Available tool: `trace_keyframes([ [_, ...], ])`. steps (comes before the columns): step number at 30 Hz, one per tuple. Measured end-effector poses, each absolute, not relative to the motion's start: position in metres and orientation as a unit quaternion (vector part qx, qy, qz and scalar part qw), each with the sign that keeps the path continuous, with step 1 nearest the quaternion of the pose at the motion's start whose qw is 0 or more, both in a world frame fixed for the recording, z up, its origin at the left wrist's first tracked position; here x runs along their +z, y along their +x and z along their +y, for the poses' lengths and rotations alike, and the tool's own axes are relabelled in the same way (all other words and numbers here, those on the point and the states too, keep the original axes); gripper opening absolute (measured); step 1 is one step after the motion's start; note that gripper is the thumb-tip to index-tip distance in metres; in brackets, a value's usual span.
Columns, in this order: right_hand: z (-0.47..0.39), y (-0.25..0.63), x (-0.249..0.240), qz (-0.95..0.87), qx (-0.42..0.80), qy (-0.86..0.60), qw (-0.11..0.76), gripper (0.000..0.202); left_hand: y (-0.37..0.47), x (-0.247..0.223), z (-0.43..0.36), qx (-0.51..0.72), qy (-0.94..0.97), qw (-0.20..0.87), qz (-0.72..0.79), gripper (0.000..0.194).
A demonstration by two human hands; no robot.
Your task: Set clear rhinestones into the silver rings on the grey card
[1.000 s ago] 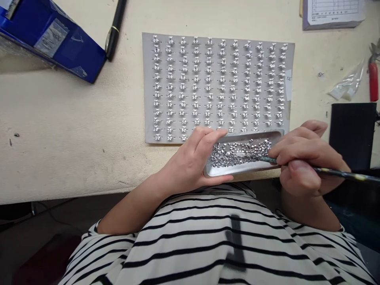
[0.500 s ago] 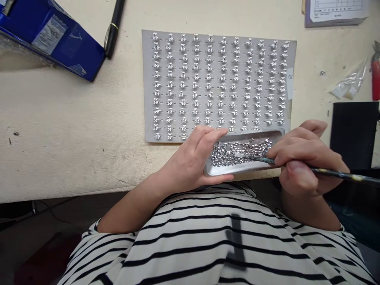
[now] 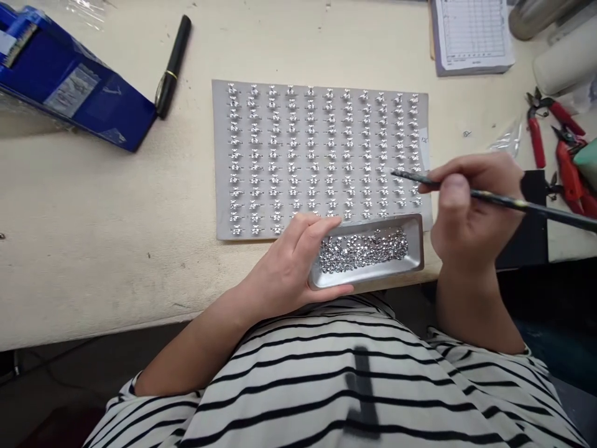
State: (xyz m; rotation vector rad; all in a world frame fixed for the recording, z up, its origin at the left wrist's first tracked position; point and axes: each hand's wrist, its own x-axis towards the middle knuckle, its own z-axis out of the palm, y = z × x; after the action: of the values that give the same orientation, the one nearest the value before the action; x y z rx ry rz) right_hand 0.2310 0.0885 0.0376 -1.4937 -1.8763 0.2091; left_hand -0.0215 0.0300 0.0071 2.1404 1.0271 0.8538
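My left hand is closed around the left end of a small metal tray, thumb and fingers on its long sides. Many tiny shiny stones lie in it. In my right hand, a thin dark stick like a paintbrush is pinched, its tip above the right part of a grey board. Rows of small silvery ring-like pieces stand on that board. Whether the tip touches a piece or carries a stone is too small to tell. The tray overlaps the board's lower right edge.
A blue container and a black pen lie at the upper left. A form pad is at the upper right, with red-handled pliers, a clear plastic bag and a dark flat object on the right.
My right hand has lifted the stick out of the stones and moved it up over the board. The left hand still holds the tray. The whole view has shifted somewhat.
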Motion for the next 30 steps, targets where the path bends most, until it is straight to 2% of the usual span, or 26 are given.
trace_keyframes([
  [3, 0.099, 0.223, 0.039, -0.730, 0.057, -0.577, 0.362, 0.016, -0.022, 0.007, 0.029, 0.320, 0.806, 0.306, 0.393, 0.082],
  [10, 0.099, 0.221, 0.033, -0.742, 0.054, -0.592, 0.310, 0.016, -0.022, 0.009, 0.029, 0.316, 0.808, 0.303, 0.394, 0.082],
  [30, 0.105, 0.218, 0.033, -0.730, 0.071, -0.601, 0.317, 0.019, -0.021, 0.005, 0.029, 0.328, 0.806, 0.298, 0.392, 0.082],
])
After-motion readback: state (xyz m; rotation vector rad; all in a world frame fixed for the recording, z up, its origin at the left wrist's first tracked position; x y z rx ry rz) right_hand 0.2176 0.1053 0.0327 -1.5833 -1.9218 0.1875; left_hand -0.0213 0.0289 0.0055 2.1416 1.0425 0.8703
